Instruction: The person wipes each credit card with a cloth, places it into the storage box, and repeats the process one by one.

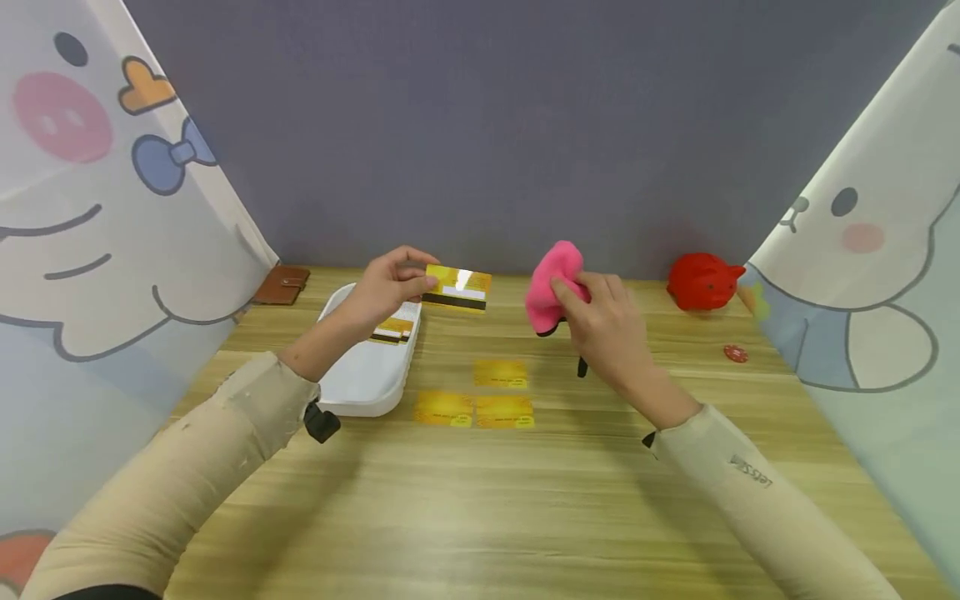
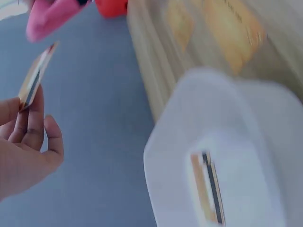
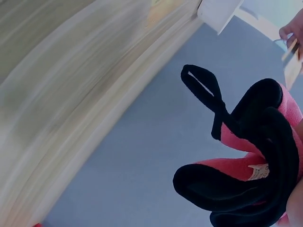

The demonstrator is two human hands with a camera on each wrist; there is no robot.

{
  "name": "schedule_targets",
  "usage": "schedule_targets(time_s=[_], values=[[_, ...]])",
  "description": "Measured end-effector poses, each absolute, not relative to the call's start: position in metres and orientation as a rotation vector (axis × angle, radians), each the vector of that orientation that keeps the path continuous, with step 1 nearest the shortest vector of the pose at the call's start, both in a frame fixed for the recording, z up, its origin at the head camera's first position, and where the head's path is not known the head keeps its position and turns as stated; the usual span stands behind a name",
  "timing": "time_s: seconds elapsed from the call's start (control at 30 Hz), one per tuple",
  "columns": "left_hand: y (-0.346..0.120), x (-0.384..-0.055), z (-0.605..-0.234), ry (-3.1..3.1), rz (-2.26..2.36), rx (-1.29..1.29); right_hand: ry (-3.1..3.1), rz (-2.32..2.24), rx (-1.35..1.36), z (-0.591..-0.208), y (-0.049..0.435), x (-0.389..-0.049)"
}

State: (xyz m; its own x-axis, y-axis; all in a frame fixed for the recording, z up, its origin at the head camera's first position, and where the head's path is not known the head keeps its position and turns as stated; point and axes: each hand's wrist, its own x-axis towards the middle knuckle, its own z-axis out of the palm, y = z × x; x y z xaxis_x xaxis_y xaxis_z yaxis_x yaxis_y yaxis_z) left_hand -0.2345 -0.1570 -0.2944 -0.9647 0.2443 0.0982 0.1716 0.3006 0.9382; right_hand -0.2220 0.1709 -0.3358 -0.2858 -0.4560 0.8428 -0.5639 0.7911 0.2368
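Observation:
Between thumb and fingers, my left hand (image 1: 386, 287) pinches a yellow bank card (image 1: 456, 292), its black stripe facing me. The card is held up above the table, just right of a white plastic tray (image 1: 367, 403). More yellow striped cards (image 1: 388, 333) lie inside that tray. My right hand (image 1: 611, 329) grips a bunched pink cloth (image 1: 555, 287) above the table, to the right of the card. In the right wrist view the cloth shows black edging (image 3: 203, 187), a black hanging loop (image 3: 206, 85) and a small white label (image 3: 259, 171).
Three yellow cards lie face up on the wooden table (image 1: 450, 508): one behind (image 1: 500, 373), two in front (image 1: 443, 408) (image 1: 505, 412). A brown leather wallet (image 1: 282, 284) is at back left. At back right stand a red piggy bank (image 1: 701, 282) and a red chip (image 1: 736, 353).

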Motion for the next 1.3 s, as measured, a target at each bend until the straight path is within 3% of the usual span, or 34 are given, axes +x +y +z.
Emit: schedule_targets(time_s=[0.5,0.93,1.3], values=[[-0.233,-0.253,-0.289,2.744,1.405,-0.033,-1.950,0.159,0.714,-0.341,0.188,-0.216],[-0.237,-0.279,-0.343,2.662,1.310,-0.176,-1.958,0.157,0.701,-0.346,0.187,-0.212],[-0.233,-0.281,-0.345,2.447,1.319,-0.219,-1.961,0.168,0.686,-0.347,0.186,-0.213]])
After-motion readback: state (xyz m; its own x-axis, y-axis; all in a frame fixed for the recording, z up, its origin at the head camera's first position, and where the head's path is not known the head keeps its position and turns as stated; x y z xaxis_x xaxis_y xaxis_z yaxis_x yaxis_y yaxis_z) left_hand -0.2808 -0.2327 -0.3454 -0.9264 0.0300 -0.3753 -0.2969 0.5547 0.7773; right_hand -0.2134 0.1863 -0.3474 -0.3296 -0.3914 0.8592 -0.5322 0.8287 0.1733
